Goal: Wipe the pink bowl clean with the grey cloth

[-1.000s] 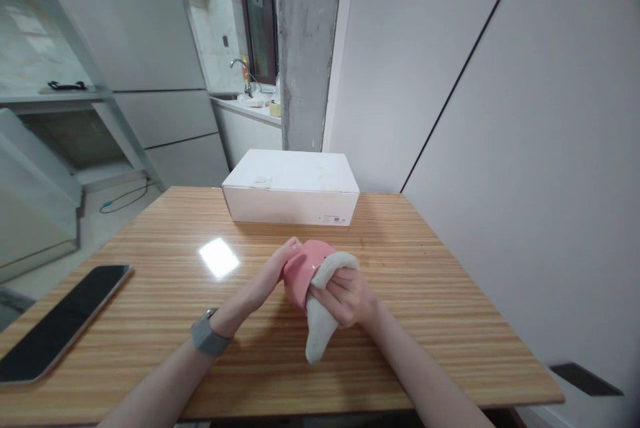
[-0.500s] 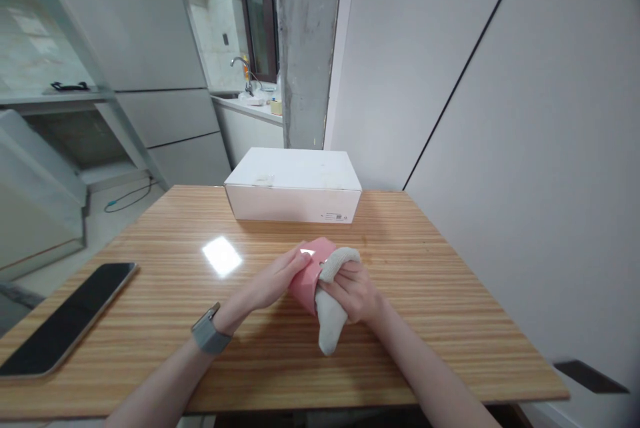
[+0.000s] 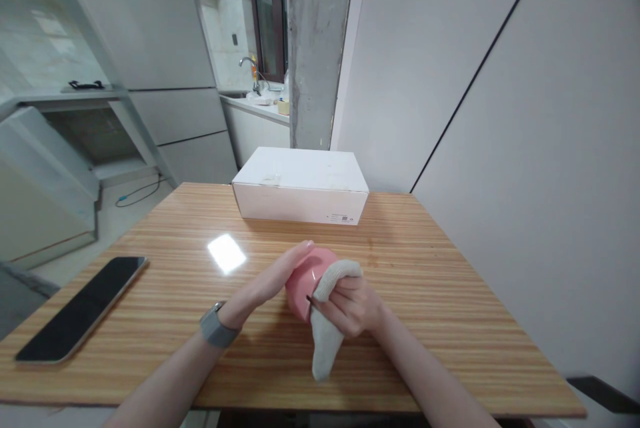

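A glossy pink rounded object point(image 3: 303, 279) sits near the middle of the table, with a dark notch or mark at its lower right; I cannot make out its kind. Against its upper left side lies my left hand point(image 3: 280, 273), seen edge-on, its fingers curving behind the object and partly hidden. My right hand point(image 3: 350, 301) is closed in a fist on a whitish cloth point(image 3: 327, 341), pressed at the object's right side. One end of the cloth loops over the fingers, while the other hangs down toward the table's front edge.
A white box point(image 3: 300, 201) stands at the back of the wood-grain table point(image 3: 425, 321). On the left lies a large phone or tablet point(image 3: 83, 311) with a dark screen. Beyond are a sink tap point(image 3: 253, 71), cabinets and a pale wall on the right.
The pink object has turned, now showing a rounder side and the dark mark. My left thumb has moved up its top edge. My right hand and the cloth have shifted slightly lower.
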`<state>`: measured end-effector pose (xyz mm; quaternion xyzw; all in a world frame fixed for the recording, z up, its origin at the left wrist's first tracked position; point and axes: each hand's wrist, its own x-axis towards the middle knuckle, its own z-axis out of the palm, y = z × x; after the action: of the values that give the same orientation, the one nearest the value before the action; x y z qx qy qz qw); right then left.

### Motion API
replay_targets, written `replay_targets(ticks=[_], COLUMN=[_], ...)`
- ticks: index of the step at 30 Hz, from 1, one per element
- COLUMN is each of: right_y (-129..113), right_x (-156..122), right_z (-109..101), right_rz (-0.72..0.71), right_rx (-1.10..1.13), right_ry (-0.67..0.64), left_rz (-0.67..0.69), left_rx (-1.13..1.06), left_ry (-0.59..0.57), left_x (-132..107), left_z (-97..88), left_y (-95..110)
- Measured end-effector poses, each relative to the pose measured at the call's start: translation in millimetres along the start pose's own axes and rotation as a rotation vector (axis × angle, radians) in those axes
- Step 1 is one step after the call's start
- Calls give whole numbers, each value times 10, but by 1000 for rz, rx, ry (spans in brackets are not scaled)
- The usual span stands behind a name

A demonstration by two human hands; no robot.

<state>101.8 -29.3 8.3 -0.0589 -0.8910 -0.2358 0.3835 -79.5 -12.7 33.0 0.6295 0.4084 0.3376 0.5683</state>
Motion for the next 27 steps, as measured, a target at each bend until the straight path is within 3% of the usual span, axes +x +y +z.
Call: replay_targets(ticks=[4,11,16,19,24,27], right_y=[-6,159,194,166,64,-3], right_x=[10,-158,-276,-263,-113,-42], right_z=[10,26,52,47,42,57], right_rz=[-12,136,204,199,101,46], right_rx=[27,43,19,16,16,41], right_ry=[-16,21,107,90,36,3], left_rz=[37,116,132,98,0,-12], left_rx=[113,136,21,-36,-132,-43], left_ry=[-133,20,-67,-91,48,100], left_x=[-40,-30,-48,-65,-3,16], left_z=[-23,48,39,14,13,0], left_y=[99,58,3,-2,-29,-10])
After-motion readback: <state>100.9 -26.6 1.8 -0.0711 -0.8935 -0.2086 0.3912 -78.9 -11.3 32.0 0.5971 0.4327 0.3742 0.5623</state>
